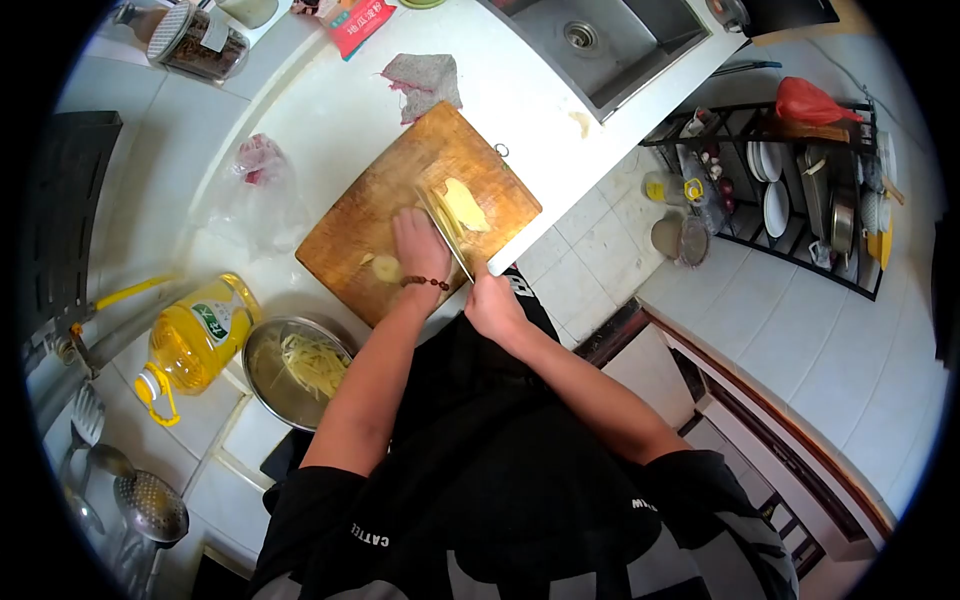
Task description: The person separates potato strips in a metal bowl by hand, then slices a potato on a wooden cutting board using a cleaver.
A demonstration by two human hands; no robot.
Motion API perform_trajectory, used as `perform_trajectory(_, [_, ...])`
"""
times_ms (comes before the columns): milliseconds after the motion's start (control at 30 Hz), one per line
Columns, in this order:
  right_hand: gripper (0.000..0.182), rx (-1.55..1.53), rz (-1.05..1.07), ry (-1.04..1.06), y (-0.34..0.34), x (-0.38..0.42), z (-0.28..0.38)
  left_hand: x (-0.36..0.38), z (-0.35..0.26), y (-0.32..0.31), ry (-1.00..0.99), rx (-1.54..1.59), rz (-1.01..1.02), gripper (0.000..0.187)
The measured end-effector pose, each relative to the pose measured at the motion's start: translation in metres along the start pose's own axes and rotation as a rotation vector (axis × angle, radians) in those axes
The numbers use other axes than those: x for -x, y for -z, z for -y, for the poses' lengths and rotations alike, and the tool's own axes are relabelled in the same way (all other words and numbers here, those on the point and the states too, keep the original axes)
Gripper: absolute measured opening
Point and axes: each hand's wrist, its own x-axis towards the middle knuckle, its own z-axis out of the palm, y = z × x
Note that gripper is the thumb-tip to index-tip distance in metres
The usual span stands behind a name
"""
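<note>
My right hand [493, 303] grips the handle of a kitchen knife [445, 233], whose blade stands edge-down on the wooden cutting board [350, 215]. Close against the blade's left side, my left hand [418, 243] presses down with its fingers together; whatever is beneath them is hidden. Pale yellow potato slices [463, 206] lie to the right of the blade, with thin strips along it. A small round potato piece [385, 268] rests left of my left wrist. Cut potato strips [315, 363] sit in a metal bowl [262, 385] beside my left forearm.
A yellow oil bottle [195, 335] stands left of the bowl. A clear plastic bag [255, 205] and a grey cloth [425, 82] lie beyond the board. The sink [640, 50] is at upper right, with a dish rack [790, 240] further right. Utensils [150, 505] hang lower left.
</note>
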Motion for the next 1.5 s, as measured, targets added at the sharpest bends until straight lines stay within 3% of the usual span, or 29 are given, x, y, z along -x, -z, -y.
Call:
perform_trajectory(100, [0.033, -0.052, -0.063, 0.072, -0.009, -0.030, 0.000, -0.002, -0.001, 0.001, -0.015, 0.006, -0.040, 0.012])
perform_trajectory(200, [0.021, -0.060, -0.065, 0.095, -0.008, -0.053, 0.002, -0.003, -0.002, 0.002, -0.018, 0.016, -0.044, 0.012])
perform_trajectory(300, [0.023, -0.072, -0.073, 0.094, -0.009, -0.054, -0.003, -0.003, -0.005, 0.002, -0.010, 0.031, -0.030, 0.010])
perform_trajectory(433, [0.029, -0.044, -0.128, 0.094, -0.004, -0.029, 0.004, -0.005, 0.001, 0.010, -0.006, 0.048, 0.043, 0.010])
perform_trajectory(767, [0.038, 0.033, 0.007, 0.005, 0.012, 0.003, 0.025, -0.003, 0.001, 0.012, -0.007, 0.002, 0.069, 0.019])
perform_trajectory(833, [0.019, 0.008, 0.000, -0.041, 0.015, 0.008, 0.030, -0.003, -0.003, 0.015, 0.043, 0.008, 0.098, 0.022])
perform_trajectory(1500, [0.015, -0.002, -0.011, -0.028, 0.012, 0.015, 0.032, -0.008, -0.017, 0.023, 0.175, 0.149, 0.088, 0.025])
